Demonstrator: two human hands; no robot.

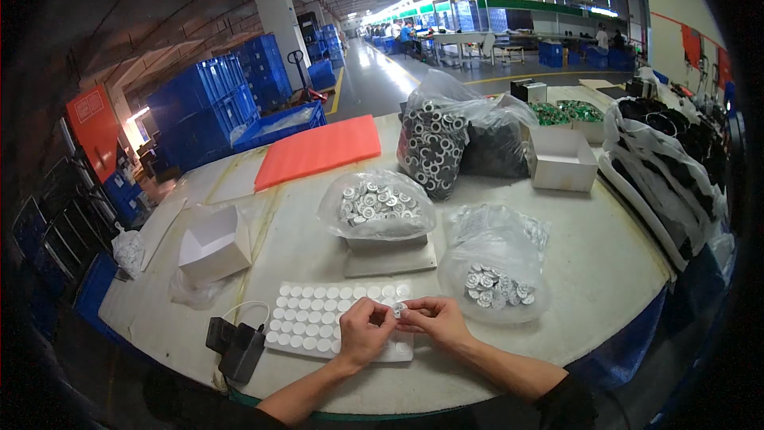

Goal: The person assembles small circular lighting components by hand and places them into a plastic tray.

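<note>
My left hand (365, 330) and my right hand (438, 321) meet above a white tray (278, 344) filled with rows of round white discs. Between their fingertips they pinch a small round silvery part (399, 310); its finer detail is too small to make out. To the right of my right hand lies a clear plastic bag (517, 240) with similar silvery round parts (495, 286) at its mouth. Behind the tray, an open plastic bag of silvery round parts (380, 201) rests on a metal box (390, 257).
Left of the tray sit black power adapters (241, 353) with a white cable. Farther left is an open white box (213, 247). Toward the back are a red foam sheet (320, 151), a bag of ring-shaped parts (432, 147), another white box (563, 161) and green circuit boards (549, 113).
</note>
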